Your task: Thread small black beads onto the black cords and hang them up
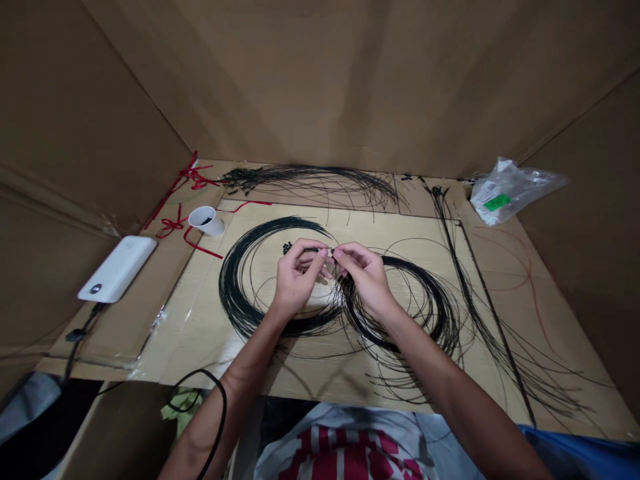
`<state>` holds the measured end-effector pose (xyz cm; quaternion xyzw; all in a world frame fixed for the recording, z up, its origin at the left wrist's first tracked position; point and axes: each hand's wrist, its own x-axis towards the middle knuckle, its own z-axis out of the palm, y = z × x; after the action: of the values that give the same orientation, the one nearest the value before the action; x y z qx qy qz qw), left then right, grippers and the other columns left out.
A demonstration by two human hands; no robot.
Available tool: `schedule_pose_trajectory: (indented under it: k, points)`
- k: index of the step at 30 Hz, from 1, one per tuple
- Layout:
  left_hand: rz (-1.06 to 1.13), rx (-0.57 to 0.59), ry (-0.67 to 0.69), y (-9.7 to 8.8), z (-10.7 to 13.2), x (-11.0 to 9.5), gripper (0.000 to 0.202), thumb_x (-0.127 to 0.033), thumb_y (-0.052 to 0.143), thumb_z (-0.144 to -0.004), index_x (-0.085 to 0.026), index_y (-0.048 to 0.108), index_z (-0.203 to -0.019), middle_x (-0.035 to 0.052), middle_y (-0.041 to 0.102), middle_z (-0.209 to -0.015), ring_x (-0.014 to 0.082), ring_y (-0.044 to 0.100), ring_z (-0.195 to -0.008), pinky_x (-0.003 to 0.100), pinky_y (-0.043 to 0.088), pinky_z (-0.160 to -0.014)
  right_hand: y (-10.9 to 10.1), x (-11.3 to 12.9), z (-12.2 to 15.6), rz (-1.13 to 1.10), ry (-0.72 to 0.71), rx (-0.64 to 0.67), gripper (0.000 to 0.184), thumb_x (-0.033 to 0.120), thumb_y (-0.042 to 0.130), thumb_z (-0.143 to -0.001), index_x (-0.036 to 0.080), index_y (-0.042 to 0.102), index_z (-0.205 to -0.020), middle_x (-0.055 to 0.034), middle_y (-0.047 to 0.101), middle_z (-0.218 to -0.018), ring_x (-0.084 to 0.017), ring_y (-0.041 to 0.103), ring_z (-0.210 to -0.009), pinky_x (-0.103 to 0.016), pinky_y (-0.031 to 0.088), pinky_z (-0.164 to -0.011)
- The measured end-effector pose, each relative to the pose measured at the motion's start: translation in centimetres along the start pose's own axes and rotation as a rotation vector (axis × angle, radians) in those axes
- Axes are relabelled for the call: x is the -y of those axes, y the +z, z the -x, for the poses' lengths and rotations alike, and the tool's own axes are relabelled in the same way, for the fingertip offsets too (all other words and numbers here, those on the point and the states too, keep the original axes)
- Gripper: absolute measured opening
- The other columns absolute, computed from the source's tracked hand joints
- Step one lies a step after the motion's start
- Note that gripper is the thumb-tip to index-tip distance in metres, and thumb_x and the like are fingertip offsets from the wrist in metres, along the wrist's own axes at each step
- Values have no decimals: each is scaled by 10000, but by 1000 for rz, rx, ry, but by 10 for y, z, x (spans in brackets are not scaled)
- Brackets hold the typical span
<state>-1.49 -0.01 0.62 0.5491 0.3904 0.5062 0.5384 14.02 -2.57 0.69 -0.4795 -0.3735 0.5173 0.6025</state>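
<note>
My left hand and my right hand meet above the middle of the table, thumbs and fingertips pinched close together. Between them runs a thin black wire; its exact ends are too small to make out. Below and left of my left hand lies a large loose coil of black wire. A second black wire coil spreads under my right hand and forearm. Small black pieces show just left of my left hand.
Black wire bundles lie along the back and down the right. A white cup with dark bits, red ribbons and a white power bank are left. A clear plastic bag sits back right. Cardboard walls surround the table.
</note>
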Motion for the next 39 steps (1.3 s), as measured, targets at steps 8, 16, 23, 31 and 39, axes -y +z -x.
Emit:
schedule_pose_trajectory:
  k: [8,16,23,31,39]
  points:
    - [-40,-152,83,1,0,-2,264,-418,874,-861,-185,813,-971,53,792,-910,116,692,-617,220,578,-568,2,-1,0,-126,58,16,280,435,904,-795,214,802,-935,-9,680,-805,-142,539,-692,-277,429,-605]
    - [114,-161,-66,-3,-4,0,302,-416,915,-807,-179,817,-968,48,774,-859,101,627,-597,217,522,-543,4,7,4,-268,223,141,266,383,936,-762,203,819,-919,-13,683,-835,-115,503,-676,-257,393,-599]
    - [173,54,-103,-6,-4,-3,300,-344,949,-772,-197,837,-1008,59,780,-931,131,670,-737,242,570,-668,1,7,1,-367,292,132,302,357,978,-730,186,812,-916,18,617,-749,-92,462,-642,-233,366,-574]
    - [108,57,-70,-5,-5,-3,302,-341,980,-712,-178,822,-910,56,766,-899,161,697,-817,289,601,-792,0,5,0,-354,302,100,373,373,1014,-676,199,721,-828,43,601,-694,-93,476,-620,-219,380,-571]
    - [121,-3,-142,-6,-6,-6,344,-440,931,-773,-188,722,-879,1,680,-750,117,618,-623,220,509,-569,0,9,2,-182,187,160,299,485,866,-835,223,768,-939,-12,706,-856,-146,571,-697,-288,452,-639]
